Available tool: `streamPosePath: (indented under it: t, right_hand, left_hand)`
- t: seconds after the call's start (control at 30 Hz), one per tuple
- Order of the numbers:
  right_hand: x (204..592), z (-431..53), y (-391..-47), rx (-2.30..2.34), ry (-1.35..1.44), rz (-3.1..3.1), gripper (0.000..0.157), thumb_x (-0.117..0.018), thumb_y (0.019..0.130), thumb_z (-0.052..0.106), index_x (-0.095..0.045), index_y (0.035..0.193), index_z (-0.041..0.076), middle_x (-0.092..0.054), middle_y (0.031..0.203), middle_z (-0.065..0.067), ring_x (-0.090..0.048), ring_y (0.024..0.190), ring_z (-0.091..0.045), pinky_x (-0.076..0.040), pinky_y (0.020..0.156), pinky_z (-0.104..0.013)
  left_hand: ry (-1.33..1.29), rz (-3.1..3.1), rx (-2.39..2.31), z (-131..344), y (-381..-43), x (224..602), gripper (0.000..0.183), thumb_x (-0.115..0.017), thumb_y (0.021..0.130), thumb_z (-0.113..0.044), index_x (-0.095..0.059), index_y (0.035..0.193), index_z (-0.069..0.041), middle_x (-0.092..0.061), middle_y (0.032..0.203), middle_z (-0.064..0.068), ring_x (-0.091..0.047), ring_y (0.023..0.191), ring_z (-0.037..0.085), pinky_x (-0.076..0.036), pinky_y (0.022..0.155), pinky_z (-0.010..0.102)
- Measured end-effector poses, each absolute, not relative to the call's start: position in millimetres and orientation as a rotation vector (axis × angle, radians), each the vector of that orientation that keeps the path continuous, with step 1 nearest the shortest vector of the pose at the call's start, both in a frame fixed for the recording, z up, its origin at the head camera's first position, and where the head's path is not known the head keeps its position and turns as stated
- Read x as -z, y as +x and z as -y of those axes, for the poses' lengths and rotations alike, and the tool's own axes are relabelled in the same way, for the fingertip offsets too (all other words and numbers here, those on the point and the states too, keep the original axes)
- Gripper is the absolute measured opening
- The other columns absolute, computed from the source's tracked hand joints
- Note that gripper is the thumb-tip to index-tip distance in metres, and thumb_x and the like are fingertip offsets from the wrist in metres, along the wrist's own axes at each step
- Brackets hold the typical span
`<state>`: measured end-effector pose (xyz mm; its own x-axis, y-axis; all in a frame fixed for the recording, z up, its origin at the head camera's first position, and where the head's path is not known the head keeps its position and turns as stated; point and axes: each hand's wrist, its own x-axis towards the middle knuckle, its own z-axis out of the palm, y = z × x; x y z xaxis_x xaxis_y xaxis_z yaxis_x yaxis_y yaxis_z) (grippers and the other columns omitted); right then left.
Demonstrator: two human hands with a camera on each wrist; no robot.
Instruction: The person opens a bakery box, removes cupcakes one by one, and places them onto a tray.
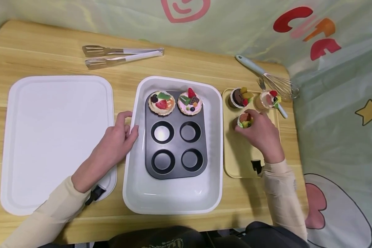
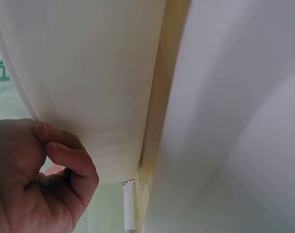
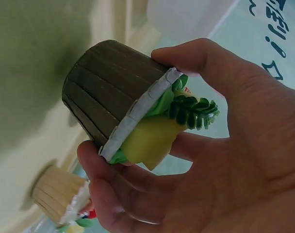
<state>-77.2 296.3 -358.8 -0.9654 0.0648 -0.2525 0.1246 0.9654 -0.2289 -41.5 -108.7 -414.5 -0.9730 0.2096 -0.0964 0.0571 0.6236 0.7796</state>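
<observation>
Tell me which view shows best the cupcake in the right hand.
The right wrist view: the cupcake is close, its brown cup and topping both visible. The head view shows it small, partly covered by the right hand. The left wrist view does not show it.

I log both sleeves (image 1: pixel 38 217) as cream, long, close-fitting | small black fittings (image 1: pixel 95 194) by the cuffs | fingers (image 3: pixel 108 194) bare | dark garment (image 1: pixel 152 237) at the lap, tan lettering (image 1: pixel 173 243) too small to read
</observation>
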Motion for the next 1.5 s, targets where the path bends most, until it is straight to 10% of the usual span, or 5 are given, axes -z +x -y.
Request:
streamPosePath:
  t: [0.9, 1.5]
  right_hand:
    - [373.8, -292.3, -73.8, 0.335, 0.157, -2.84, 0.049, -0.068, 0.084, 0.035, -0.058, 0.123, 0.007, -0.052, 0.112, -0.03, -0.055, 0.093, -0.042, -0.045, 0.063, -0.058]
    - [363.6, -291.6, -74.5, 0.326, 0.193, -2.774, 0.083, -0.077, 0.082, 0.046, -0.042, 0.141, -0.001, -0.049, 0.121, -0.034, -0.057, 0.099, -0.047, -0.045, 0.077, -0.06]
  left_hand:
    - [0.198, -2.62, -1.287, 108.6, -42.3, 413.8, 0.044, -0.048, 0.103, -0.02, -0.036, 0.139, 0.001, -0.053, 0.063, 0.001, -0.05, 0.054, 0.017, -0.043, 0.054, 0.032]
    - [0.165, -2.568, -1.297, 108.4, -44.3, 415.0, 0.047, -0.049, 0.103, -0.021, -0.033, 0.142, 0.001, -0.062, 0.069, 0.006, -0.057, 0.055, 0.018, -0.049, 0.051, 0.031]
